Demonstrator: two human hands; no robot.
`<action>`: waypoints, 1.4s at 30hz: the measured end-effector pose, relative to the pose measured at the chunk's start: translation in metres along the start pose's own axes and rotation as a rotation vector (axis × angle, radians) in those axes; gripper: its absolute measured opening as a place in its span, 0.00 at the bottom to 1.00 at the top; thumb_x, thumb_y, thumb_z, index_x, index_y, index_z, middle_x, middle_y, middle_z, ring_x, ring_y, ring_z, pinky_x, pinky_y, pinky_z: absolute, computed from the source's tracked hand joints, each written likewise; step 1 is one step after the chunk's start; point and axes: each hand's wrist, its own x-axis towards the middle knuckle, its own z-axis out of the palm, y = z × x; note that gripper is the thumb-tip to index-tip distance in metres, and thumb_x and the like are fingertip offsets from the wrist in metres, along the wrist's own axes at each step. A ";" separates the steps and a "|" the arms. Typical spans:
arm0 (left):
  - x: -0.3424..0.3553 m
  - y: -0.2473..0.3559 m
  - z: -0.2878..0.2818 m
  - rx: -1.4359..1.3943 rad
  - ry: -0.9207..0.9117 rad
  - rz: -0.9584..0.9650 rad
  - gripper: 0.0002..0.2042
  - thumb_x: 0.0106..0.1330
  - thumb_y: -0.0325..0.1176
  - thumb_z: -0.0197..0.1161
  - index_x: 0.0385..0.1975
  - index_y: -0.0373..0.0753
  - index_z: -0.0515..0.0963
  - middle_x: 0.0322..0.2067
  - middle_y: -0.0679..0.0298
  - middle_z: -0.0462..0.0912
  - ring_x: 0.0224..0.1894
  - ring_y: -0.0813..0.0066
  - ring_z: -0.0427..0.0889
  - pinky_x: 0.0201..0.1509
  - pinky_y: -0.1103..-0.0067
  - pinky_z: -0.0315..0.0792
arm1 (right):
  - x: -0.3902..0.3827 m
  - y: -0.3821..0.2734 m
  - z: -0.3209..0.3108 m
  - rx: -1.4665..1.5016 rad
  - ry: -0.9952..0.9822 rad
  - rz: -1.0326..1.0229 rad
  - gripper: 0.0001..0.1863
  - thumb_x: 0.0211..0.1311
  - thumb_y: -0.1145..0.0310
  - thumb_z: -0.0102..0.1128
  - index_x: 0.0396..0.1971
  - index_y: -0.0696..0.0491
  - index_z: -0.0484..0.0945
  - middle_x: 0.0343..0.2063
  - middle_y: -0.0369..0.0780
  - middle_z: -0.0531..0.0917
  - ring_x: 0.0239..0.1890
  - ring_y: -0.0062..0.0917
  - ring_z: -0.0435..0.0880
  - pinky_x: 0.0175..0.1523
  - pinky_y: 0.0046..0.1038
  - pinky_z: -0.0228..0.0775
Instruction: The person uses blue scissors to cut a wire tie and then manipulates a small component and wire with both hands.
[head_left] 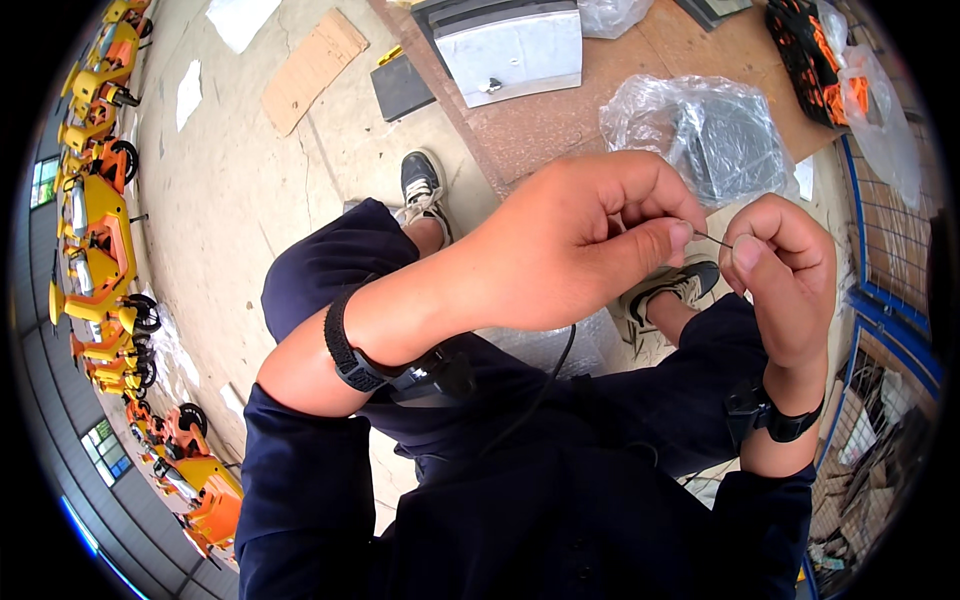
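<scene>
A short, thin, dark wire-like strand (713, 239) spans the gap between my two hands, in front of my knees. One end is pinched between the thumb and forefinger of my left hand (600, 235). The thumb and curled forefinger of my right hand (785, 265) grip the other end. Whatever else lies inside the fingers is hidden, and the strand is too small to tell its exact kind. Beneath my left forearm hangs a black cable (555, 375). Black straps (350, 345) circle both wrists.
Ahead, a grey metal box (510, 50) and a clear plastic bag (705, 135) with a dark item lie on a brown board (540, 130). Cardboard (313, 70) lies on the floor. Yellow scooters (105, 235) line the left; blue-framed mesh cages (895, 330) stand right.
</scene>
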 end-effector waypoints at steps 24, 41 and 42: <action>-0.001 0.009 0.003 0.055 0.145 -0.216 0.05 0.68 0.26 0.59 0.39 0.32 0.77 0.26 0.72 0.78 0.29 0.93 0.73 0.31 0.89 0.68 | 0.025 0.013 0.012 -0.642 0.291 -0.616 0.04 0.52 0.77 0.59 0.27 0.57 0.74 0.21 0.35 0.73 0.24 0.25 0.71 0.31 0.26 0.63; -0.004 -0.010 0.007 0.610 0.261 0.055 0.04 0.64 0.25 0.60 0.35 0.33 0.78 0.24 0.64 0.79 0.23 0.85 0.74 0.26 0.84 0.69 | 0.024 0.026 0.027 -0.934 0.134 -0.619 0.07 0.42 0.78 0.59 0.25 0.57 0.73 0.21 0.41 0.72 0.24 0.37 0.73 0.28 0.34 0.65; -0.004 -0.010 0.007 0.639 0.268 0.063 0.03 0.64 0.25 0.60 0.34 0.34 0.79 0.24 0.63 0.79 0.22 0.84 0.75 0.25 0.83 0.69 | 0.024 0.027 0.028 -0.943 0.140 -0.623 0.07 0.42 0.78 0.59 0.25 0.57 0.73 0.21 0.41 0.72 0.24 0.37 0.73 0.28 0.34 0.65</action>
